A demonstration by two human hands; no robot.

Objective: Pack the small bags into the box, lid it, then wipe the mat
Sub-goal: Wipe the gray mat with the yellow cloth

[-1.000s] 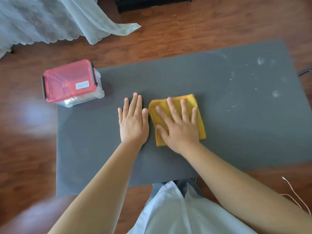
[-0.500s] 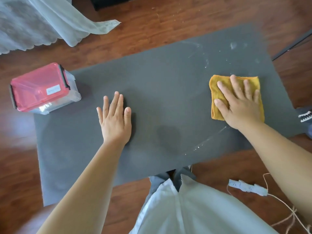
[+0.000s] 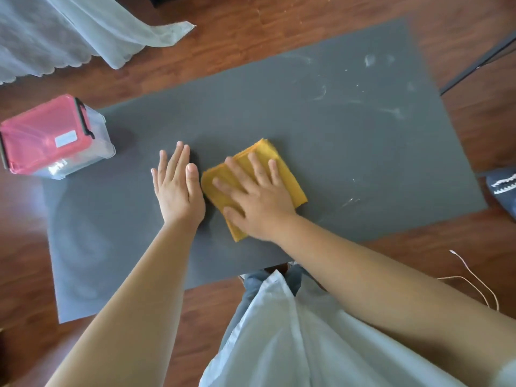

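A dark grey mat (image 3: 349, 129) lies on the wooden floor, with white dusty smears on its right half. My right hand (image 3: 255, 199) presses flat, fingers spread, on a folded yellow cloth (image 3: 287, 174) near the mat's middle. My left hand (image 3: 178, 185) lies flat and empty on the mat just left of the cloth, nearly touching it. A clear plastic box with a pink lid (image 3: 47, 135) clipped on sits at the mat's far left corner, partly off the mat.
A white lace curtain (image 3: 69, 32) drapes onto the floor at the back left. A thin cable (image 3: 474, 277) lies on the floor at the right. A dark slipper (image 3: 502, 188) shows at the right edge, and a dark bar (image 3: 480, 62) crosses the upper right corner.
My right hand has slid the yellow cloth from the mat's right side back to the middle, next to my left hand. The left hand has stayed put on the mat.
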